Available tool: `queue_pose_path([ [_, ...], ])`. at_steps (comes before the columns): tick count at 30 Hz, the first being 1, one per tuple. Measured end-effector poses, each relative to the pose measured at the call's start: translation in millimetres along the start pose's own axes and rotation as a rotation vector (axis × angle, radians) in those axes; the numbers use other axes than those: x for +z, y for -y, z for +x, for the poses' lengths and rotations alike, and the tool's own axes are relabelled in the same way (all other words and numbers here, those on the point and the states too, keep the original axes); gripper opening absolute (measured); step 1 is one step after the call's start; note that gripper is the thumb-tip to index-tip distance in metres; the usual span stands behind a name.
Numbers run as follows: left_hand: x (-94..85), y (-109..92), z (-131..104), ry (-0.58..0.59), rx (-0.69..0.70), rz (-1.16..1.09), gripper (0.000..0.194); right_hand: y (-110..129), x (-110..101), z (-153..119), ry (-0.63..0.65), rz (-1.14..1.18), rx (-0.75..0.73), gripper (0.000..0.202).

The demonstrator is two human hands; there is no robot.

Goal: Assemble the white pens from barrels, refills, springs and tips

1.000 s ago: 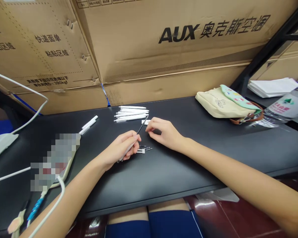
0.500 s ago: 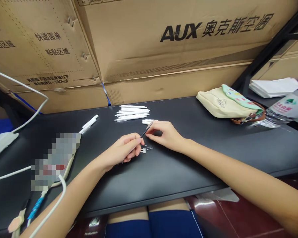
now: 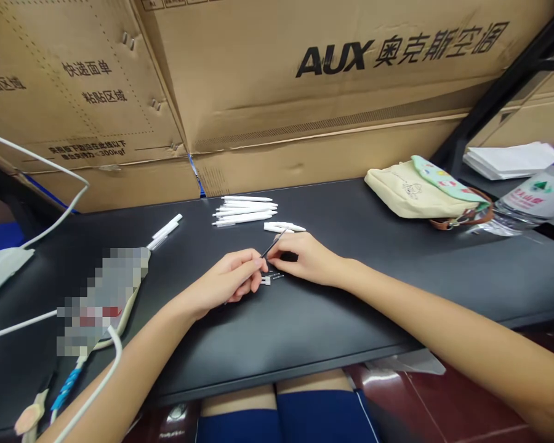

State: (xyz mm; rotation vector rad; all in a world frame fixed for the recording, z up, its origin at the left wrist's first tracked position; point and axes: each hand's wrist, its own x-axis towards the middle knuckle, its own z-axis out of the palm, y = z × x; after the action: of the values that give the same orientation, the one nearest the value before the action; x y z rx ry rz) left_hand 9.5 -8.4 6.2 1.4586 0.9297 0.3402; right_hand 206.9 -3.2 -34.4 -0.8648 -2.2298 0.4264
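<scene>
A thin dark pen refill (image 3: 273, 243) slants up and to the right out of my left hand (image 3: 237, 275), whose thumb and fingers are closed around its lower part. My right hand (image 3: 305, 257) is closed in a pinch at the refill's upper stretch, its fingertips close to those of my left hand. Whatever lies between the right fingertips is largely hidden. Just below the hands, small pen parts (image 3: 266, 280), one of them clear or whitish, lie on the black table (image 3: 277, 338). White pen barrels (image 3: 284, 227) rest right behind my right hand.
Several white pens (image 3: 244, 210) lie in a row at the back. Two white pen pieces (image 3: 165, 232) are at the left, by a blurred-out phone (image 3: 106, 295) with a white cable (image 3: 115, 351). A cream pouch (image 3: 406, 191) and a plastic bottle (image 3: 530, 200) are at the right. Cardboard (image 3: 323, 129) stands behind.
My right hand has moved slightly down and left, closer to my left hand, uncovering more of the white barrels behind it. My left hand stays nearly still on the refill.
</scene>
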Motion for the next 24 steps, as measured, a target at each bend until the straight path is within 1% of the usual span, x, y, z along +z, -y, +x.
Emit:
queue_pose_path([
  [2, -0.3, 1.6, 0.1, -0.011, 0.035, 0.118, 0.023, 0.5, -0.4, -0.3, 0.033, -0.015, 0.002, 0.011],
  [6, 0.1, 3.5, -3.2, -0.11, 0.171, 0.484, 0.03, 2.7, -1.9, 0.1, 0.085, -0.036, 0.017, 0.011],
  [8, 0.6, 3.3, -5.5, -0.108, 0.179, 0.555, 0.033, 4.1, -2.8, 0.5, 0.097, -0.034, 0.021, 0.012],
  [11, 0.8, 3.3, -6.6, -0.086, 0.176, 0.548, 0.034, 5.3, -3.5, 0.7, 0.106, -0.033, 0.015, 0.012],
  [15, -0.1, 5.8, -4.3, -0.099, 0.195, 0.496, 0.033, 3.8, -2.3, -0.3, 0.096, -0.031, 0.023, 0.012],
  [24, -1.5, 7.0, -1.8, -0.095, 0.163, 0.385, 0.029, 2.9, -2.4, 0.1, 0.056, -0.016, 0.008, 0.011],
])
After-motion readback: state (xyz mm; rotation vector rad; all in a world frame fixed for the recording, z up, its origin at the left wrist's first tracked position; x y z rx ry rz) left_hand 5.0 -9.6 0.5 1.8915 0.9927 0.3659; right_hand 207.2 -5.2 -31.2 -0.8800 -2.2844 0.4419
